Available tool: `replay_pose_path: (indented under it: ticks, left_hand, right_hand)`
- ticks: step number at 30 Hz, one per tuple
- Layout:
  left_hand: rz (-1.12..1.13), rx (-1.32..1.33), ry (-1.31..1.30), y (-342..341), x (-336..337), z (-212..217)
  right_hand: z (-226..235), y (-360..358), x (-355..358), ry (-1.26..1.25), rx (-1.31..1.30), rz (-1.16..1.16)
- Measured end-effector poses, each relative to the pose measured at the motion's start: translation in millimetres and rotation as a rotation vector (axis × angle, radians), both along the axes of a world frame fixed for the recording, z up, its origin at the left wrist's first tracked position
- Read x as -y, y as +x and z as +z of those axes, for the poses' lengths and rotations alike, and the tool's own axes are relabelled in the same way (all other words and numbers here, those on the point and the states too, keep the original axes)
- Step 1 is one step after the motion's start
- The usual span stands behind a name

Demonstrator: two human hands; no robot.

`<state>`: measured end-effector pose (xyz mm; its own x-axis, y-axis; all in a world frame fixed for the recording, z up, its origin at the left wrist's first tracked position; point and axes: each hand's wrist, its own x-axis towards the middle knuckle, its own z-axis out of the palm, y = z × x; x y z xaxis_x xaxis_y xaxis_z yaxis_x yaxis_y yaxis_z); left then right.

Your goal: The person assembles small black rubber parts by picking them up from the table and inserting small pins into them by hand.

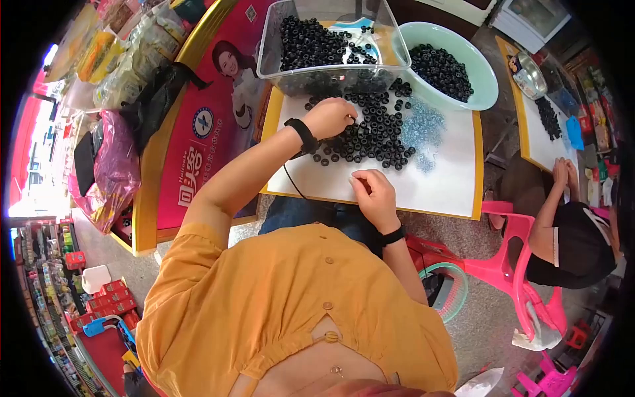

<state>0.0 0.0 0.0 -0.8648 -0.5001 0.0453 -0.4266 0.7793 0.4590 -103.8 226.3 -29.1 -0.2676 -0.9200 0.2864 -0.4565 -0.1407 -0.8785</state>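
Note:
A heap of small black rings [374, 135] is spread over the white tabletop [450, 188] in front of me. My left hand [331, 118], with a black band at the wrist, reaches over the left part of the heap. Its fingers are bent together at the tips, and what they hold, if anything, is too small to name. Closer to my body, my right hand [374, 198] rests by the table's near edge, thumb and fingers curled in; I cannot make out anything in them. Small clear bluish pieces [423, 132] lie scattered right of the rings.
A clear plastic bin [264, 63] with more black rings stands at the far side, beside a pale green basin [486, 83] of them. At right, another person [572, 245] works at a second table [532, 142]. A pink chair [503, 264] and a green basket [461, 298] stand near.

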Motion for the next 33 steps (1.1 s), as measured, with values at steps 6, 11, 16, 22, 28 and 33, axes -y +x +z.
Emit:
replay_pose_path:
  ticks: [6,11,16,22,28,33]
  left_hand:
    - [0.006,-0.022,-0.069,-10.8,-10.1,-3.6]
    - [0.100,-0.149,-0.010,-6.3,-8.4,0.0]
    - [0.287,-0.485,0.634,23.3,-43.1,37.8]
    - [0.195,-0.552,0.896,53.3,-82.7,46.0]
    - [0.097,-0.582,1.201,67.7,-96.1,54.2]
    - [0.104,-0.535,1.165,77.6,-99.4,54.6]
  right_hand:
    - [1.4,-6.8,-1.2,-0.017,0.018,0.019]
    - [0.6,-3.5,-1.9,0.012,0.045,-0.004]
    - [5.6,-1.6,-2.9,0.053,0.183,-0.019]
    - [37.0,-2.2,6.2,0.072,0.604,0.026]
    - [68.4,1.3,27.2,-0.052,0.548,0.129]
    - [73.2,3.5,28.5,0.001,0.397,0.196]
